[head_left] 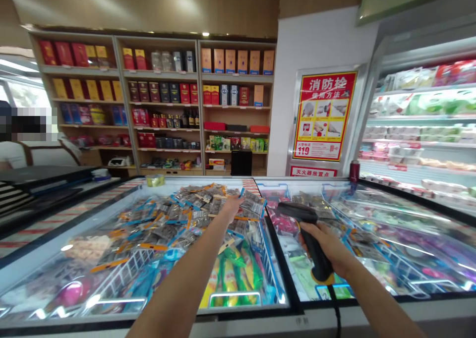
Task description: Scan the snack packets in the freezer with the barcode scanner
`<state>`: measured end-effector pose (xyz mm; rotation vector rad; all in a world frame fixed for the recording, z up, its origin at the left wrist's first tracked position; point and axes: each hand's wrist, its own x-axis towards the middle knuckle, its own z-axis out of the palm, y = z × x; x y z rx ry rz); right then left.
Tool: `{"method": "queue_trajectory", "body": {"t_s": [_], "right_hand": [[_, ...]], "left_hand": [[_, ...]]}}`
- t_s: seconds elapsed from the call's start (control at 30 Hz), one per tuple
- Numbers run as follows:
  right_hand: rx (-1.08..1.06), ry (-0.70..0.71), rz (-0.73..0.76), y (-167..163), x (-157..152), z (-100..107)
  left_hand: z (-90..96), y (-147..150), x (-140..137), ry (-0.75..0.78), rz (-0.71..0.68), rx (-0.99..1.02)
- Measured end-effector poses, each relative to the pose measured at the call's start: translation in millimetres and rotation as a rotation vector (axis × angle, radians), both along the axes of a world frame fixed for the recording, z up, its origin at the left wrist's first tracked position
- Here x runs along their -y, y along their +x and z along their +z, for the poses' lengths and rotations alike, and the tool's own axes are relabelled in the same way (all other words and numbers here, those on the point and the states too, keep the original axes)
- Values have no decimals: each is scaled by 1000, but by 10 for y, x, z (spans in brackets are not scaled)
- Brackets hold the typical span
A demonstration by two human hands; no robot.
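My right hand is wrapped round the handle of a black barcode scanner with a yellow base and a cable hanging down. The scanner's head points left, above the divider between two freezer sections. My left hand reaches far forward over the left section, its fingers closed at the blue-edged corner of a clear packet. Many similar packets with blue and orange edges lie heaped around it. Closer to me, green and yellow packs lie in a wire basket.
The freezer's front edge runs before me, and a black divider splits it. A dark red bottle stands on the back right rim. Shelves of boxes line the wall behind. A person stands at the left.
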<state>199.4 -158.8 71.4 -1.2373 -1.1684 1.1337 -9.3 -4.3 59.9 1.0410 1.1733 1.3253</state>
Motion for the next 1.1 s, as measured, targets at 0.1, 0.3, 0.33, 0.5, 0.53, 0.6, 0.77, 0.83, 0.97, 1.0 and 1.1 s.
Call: {"method": "queue_trajectory", "body": {"t_s": [0.1,0.3,0.33,0.5,0.53,0.6,0.77,0.83,0.97,1.0,1.1], "right_hand": [[-34,-8,19,-139,1,30],[-65,-32,43,-235,-8,-7],[-78,-40,43,-256,-14,-23],[-233,-136,33,-437,-37,-49],[-268,-163,28,-477,-41,-42],[-308,-199,22,-544,-49,-19],[-304,-229,20,-618,-69,56],[-296,-237,26,-623,-65,81],[-269,-208,27,-626,-38,111],[-261,-199,26,-626,-32,114],[-248,-180,21,-621,-23,122]], "left_hand": [[-1,-35,34,-80,-67,47],[-51,-79,67,-127,-67,285],[-69,-77,66,-135,-44,330],[-209,41,90,-137,58,514],[-243,80,104,-120,71,541],[-309,157,133,-77,90,587],[-428,262,143,11,95,641],[-458,267,117,42,97,647],[-489,262,59,96,107,644],[-488,263,50,105,110,643],[-463,277,40,119,118,639]]}}
